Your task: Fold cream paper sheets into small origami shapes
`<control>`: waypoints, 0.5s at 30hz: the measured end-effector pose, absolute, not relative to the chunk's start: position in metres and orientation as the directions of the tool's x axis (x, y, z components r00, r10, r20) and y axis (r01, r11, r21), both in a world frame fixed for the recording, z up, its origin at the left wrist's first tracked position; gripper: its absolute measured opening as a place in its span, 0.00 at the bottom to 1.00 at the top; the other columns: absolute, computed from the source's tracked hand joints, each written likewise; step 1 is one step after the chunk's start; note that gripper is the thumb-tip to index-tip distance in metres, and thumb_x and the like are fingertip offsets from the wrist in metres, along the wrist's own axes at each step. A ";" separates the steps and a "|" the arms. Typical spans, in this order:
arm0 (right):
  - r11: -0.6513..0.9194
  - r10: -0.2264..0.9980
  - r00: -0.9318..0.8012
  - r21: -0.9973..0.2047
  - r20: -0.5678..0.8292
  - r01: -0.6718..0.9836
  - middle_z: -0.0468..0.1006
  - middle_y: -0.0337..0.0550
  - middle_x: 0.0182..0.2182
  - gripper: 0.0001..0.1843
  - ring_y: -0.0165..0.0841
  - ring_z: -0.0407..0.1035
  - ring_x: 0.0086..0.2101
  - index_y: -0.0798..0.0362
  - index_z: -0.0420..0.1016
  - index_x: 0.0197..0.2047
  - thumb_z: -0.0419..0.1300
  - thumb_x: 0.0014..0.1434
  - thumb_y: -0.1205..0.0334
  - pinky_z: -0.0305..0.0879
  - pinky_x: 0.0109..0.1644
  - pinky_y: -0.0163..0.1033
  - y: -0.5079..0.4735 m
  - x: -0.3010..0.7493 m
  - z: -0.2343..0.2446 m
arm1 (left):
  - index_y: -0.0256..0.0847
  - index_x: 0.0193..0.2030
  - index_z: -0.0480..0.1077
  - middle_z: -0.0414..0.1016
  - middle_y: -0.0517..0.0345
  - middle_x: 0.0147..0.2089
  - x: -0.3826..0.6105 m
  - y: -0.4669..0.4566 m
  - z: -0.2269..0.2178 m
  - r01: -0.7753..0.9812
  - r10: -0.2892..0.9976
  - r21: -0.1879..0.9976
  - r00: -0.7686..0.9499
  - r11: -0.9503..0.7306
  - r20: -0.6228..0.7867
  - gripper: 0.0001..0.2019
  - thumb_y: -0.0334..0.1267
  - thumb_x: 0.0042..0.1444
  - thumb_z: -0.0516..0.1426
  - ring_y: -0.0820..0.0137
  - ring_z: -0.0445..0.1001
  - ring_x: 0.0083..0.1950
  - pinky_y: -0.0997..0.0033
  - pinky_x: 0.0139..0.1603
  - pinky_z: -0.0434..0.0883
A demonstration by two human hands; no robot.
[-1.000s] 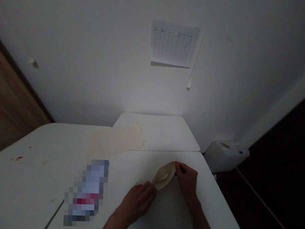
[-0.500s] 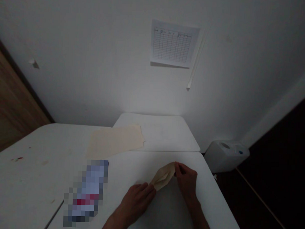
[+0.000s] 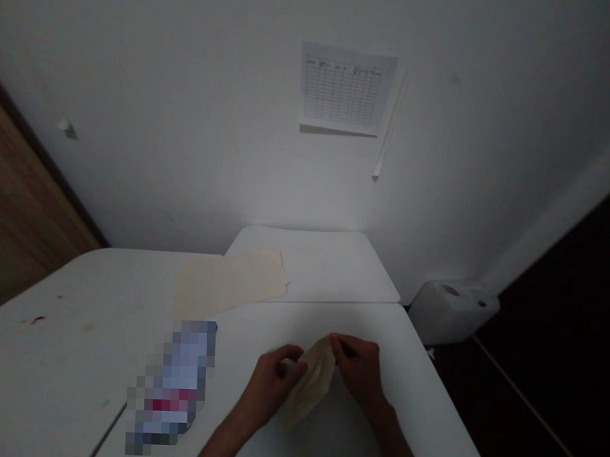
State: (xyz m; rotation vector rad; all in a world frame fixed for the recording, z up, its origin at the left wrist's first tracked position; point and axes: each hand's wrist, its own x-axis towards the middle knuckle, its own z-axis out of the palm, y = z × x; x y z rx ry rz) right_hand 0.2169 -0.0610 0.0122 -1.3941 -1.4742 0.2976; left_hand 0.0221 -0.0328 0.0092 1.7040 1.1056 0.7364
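Note:
A small piece of folded beige paper [image 3: 312,385] is held up at a slant just over the white table, with a crease or opening along its middle. My right hand [image 3: 360,367] pinches its top corner between thumb and fingertips. On its left edge, my left hand [image 3: 274,377] has the thumb in front of the paper and the index finger curled by the edge. The paper's lower end hangs free and looks blurred.
Flat beige paper sheets [image 3: 233,281] lie at the table's back left. A pixelated bluish object [image 3: 180,377] lies left of my hands. A printed table sheet [image 3: 342,90] hangs on the wall. A white plastic container [image 3: 432,319] stands beyond the table's right edge [image 3: 442,386].
The paper has swung from a slanting, nearly sideways position to a steeper one, its lower end now hanging down. My right hand moved slightly left and down; my left hand shifted up along the edge.

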 end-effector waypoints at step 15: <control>0.335 0.843 0.184 -0.761 0.506 0.556 0.83 0.43 0.31 0.14 0.34 0.77 0.27 0.50 0.83 0.36 0.57 0.62 0.55 0.72 0.32 0.35 -0.066 0.203 0.017 | 0.37 0.21 0.68 0.61 0.63 0.20 0.019 -0.034 0.007 0.330 0.838 0.932 0.543 -0.151 -0.056 0.22 0.50 0.59 0.51 0.74 0.56 0.23 0.75 0.24 0.53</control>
